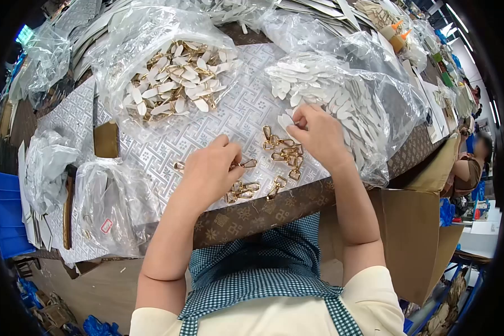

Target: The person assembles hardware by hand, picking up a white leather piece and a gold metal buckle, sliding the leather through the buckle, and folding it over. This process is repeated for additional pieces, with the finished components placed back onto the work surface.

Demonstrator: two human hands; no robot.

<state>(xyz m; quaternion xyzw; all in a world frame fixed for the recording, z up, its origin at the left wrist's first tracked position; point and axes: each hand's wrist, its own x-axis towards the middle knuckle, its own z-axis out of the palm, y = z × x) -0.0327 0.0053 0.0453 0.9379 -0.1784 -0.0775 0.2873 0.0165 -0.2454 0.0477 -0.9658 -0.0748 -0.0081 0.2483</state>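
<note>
Bent over the patterned table sheet, my left hand (210, 168) has its fingers closed on a gold clasp (247, 164), whose end sticks out to the right. My right hand (319, 134) pinches a small white strip (286, 120) between thumb and fingers. Loose gold clasps (285, 154) lie between the hands, and more clasps (242, 191) are near the table's front edge. Beside my right hand, white strips (341, 95) fill an open clear bag. At the upper left, another clear bag holds gold clasps with white strips attached (176, 81).
Crumpled clear bags (115, 201) and a brown block (106, 140) lie at the left, near a blue bin (8, 215). Orange-tipped bottles (397, 36) stand at the upper right. A cardboard box (414, 235) is below the table's right edge; another person (470, 168) sits beyond.
</note>
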